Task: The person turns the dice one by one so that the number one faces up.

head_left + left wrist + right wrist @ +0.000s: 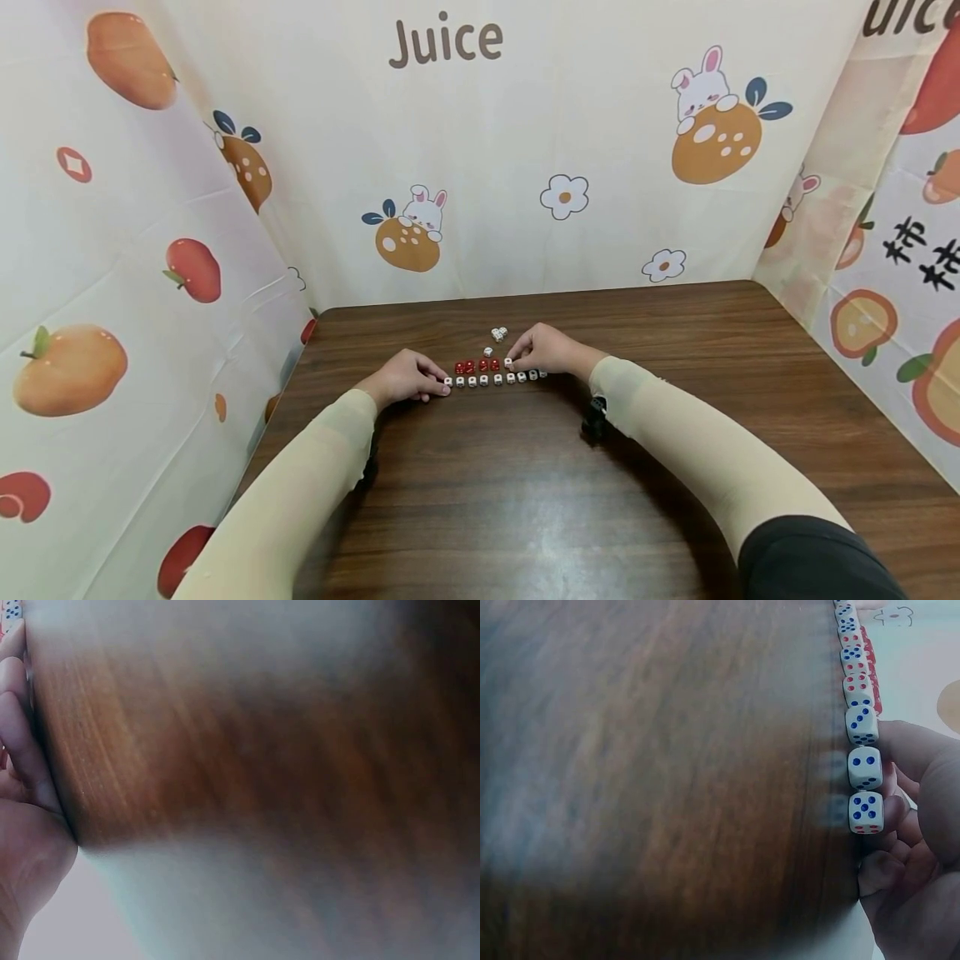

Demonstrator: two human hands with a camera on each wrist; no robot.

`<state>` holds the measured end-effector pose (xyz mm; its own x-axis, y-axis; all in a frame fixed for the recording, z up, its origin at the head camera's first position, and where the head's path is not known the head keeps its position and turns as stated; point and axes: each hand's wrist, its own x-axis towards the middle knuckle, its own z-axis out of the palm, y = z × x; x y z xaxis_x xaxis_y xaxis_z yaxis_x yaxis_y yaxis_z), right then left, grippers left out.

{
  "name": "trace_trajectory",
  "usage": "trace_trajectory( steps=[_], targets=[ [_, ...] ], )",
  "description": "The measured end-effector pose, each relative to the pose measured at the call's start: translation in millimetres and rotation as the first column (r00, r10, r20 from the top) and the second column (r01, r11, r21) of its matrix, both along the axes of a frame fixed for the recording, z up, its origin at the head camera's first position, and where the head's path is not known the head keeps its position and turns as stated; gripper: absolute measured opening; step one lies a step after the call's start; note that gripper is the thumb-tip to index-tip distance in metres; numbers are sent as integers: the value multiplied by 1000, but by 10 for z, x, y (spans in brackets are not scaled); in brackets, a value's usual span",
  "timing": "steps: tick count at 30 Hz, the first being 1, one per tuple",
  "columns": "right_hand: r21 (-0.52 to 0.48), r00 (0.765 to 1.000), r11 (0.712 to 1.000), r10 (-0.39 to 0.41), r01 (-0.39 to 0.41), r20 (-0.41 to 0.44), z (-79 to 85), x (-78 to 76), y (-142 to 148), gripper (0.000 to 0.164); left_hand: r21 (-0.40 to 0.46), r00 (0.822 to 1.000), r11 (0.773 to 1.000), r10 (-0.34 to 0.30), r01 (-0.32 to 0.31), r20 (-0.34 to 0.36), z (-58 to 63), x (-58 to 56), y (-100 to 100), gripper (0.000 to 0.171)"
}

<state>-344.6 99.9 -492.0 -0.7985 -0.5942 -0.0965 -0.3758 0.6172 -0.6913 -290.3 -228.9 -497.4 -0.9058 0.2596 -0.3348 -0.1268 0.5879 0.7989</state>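
Observation:
In the head view, a row of several white dice (484, 381) runs along the table, with a shorter row of red dice (483, 366) just behind it. My left hand (405, 377) rests at the row's left end, its thumb and finger holding the endmost white die (447, 382). At the right end of the red row, my right hand (547, 350) pinches a white die (508, 363) between thumb and finger. The right wrist view shows this hand (919, 825) behind the white row; the pinched die is hidden there. Only fingers (15, 735) show at the left wrist view's edge.
Behind the red row lie a single white die (488, 352) and a small cluster of white dice (498, 333). Everything stands on a dark wooden table (525, 500). Printed cloth (487, 150) hangs around its back and sides.

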Motion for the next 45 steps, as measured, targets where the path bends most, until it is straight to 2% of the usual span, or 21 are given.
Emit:
trace_trajectory(
  steps=[14, 20, 29, 35, 42, 45],
  targets=[
    [2, 1000, 1000, 5, -5, -1, -18, -33, -40, 11, -9, 1000, 1000, 6, -6, 5, -13, 0, -23, 28],
    [14, 1000, 1000, 13, -13, -15, -11, -57, -27, 18, -9, 1000, 1000, 3, -3, 14, -1, -4, -16, 29],
    [-41, 996, 995, -85, 86, 21, -14, -131, 7, 16, -8, 1000, 1000, -1, 1, 6, 0, 7, -9, 27],
    [-36, 995, 994, -103, 104, 17, 25, -141, -84, 18, -5, 1000, 1000, 1, -1, 6, -4, 7, -12, 26],
    [-2, 995, 995, -100, 100, -30, 1, -164, -280, 24, -1, 1000, 1000, -1, 1, 11, -14, -4, -10, 25],
    [8, 994, 995, -98, 98, -54, -12, -165, -339, 20, -2, 1000, 1000, -2, 2, 8, -13, -9, -6, 26]
  ],
)
